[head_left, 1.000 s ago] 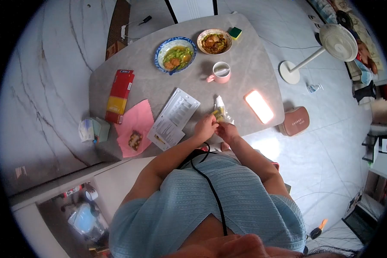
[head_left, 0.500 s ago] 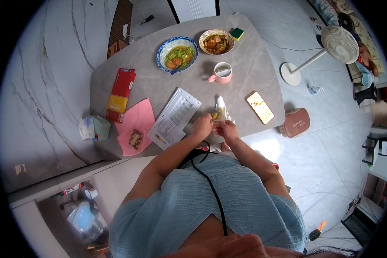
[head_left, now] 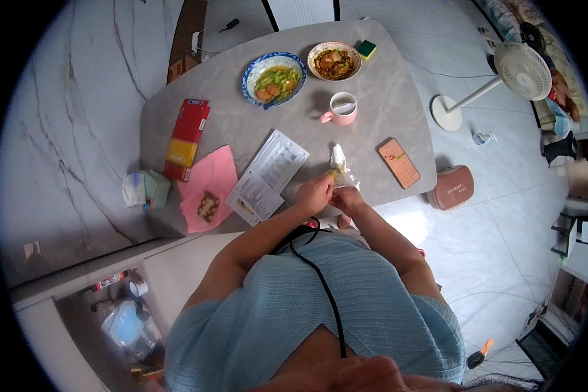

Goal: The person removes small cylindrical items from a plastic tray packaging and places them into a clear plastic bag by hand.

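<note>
At the near edge of the grey table (head_left: 366,140), my left hand (head_left: 315,195) has its fingers closed around something small and yellowish. My right hand (head_left: 347,199) is pinched beside it, its fingertips near the lower edge of a clear and white plastic wrapper (head_left: 339,160). The two hands almost touch. Left of them lie printed papers (head_left: 268,173). A pink cloth (head_left: 219,179) with a small packet (head_left: 208,206) on it is farther left. To the right, a phone (head_left: 399,163) lies face up with its screen lit.
A pink mug (head_left: 342,109), a blue-rimmed bowl (head_left: 274,80), a smaller bowl of food (head_left: 334,61) and a sponge (head_left: 366,49) stand farther back. A red and yellow box (head_left: 186,140) lies left. A fan (head_left: 447,112) and brown stool (head_left: 454,187) are on the floor.
The view has shifted slightly. My left hand has moved up and in over the wrapper, hiding more of the yellow item. The phone screen has changed from bright glare to orange.
</note>
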